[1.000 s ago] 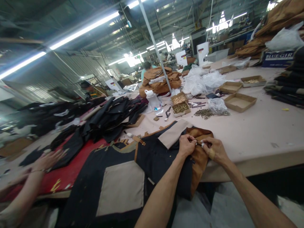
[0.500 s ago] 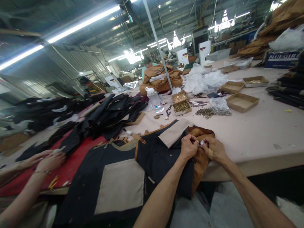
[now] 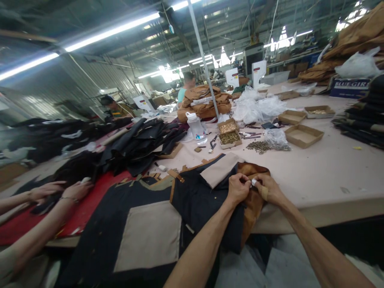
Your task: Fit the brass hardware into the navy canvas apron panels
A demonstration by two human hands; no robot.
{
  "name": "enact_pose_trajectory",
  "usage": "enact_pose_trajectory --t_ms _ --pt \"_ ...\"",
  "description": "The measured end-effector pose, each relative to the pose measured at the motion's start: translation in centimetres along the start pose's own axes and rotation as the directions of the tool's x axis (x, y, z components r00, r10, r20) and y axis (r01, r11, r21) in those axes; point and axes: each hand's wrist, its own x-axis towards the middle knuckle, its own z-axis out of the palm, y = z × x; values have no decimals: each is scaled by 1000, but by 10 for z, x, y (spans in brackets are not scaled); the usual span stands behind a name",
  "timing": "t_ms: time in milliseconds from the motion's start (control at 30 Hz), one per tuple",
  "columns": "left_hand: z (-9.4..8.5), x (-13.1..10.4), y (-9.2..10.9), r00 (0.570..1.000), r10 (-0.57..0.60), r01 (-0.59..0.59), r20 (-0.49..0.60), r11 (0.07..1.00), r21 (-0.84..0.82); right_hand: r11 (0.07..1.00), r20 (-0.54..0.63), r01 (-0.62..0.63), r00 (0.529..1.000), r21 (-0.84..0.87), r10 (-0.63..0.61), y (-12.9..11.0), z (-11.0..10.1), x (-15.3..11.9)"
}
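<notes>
A dark garment (image 3: 204, 200) with beige patches and brown lining (image 3: 252, 216) lies over the table's front edge. My left hand (image 3: 239, 187) is closed at the border of the dark cloth and the lining, its fingertips pinching something too small to make out. Close beside it on the right, my right hand (image 3: 268, 189) pinches a small white piece (image 3: 253, 182) between thumb and finger. The fingertips of both hands nearly meet over the lining. A tan band wraps a finger of my right hand.
Boxes of small metal parts (image 3: 229, 137), a loose pile of them (image 3: 258, 147) and a clear bottle (image 3: 197, 129) stand beyond the garment. Empty card trays (image 3: 304, 136) are at the right. Another person's hands (image 3: 73, 190) work over red cloth (image 3: 87, 208) at the left.
My hands stay nearly in place, with the white piece slightly shifted left. The other person's hands have moved apart and changed pose. The view has shifted a little.
</notes>
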Motion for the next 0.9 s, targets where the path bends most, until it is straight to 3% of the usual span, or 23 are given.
enact_pose_trajectory --t_ms 100,200,667,900 --pt "-1 4 -7 999 -50 51 7 998 -47 964 32 61 997 260 -72 -7 -10 -1" --pt "0 5 -13 999 -45 45 6 997 -61 927 90 104 985 359 -145 -10 -18 -1" --pt "2 8 -22 993 -64 77 104 989 -126 936 -17 183 982 300 -186 11 -10 14" --pt "3 9 -23 985 -78 118 152 954 -275 975 11 65 998 212 -68 4 -8 20"
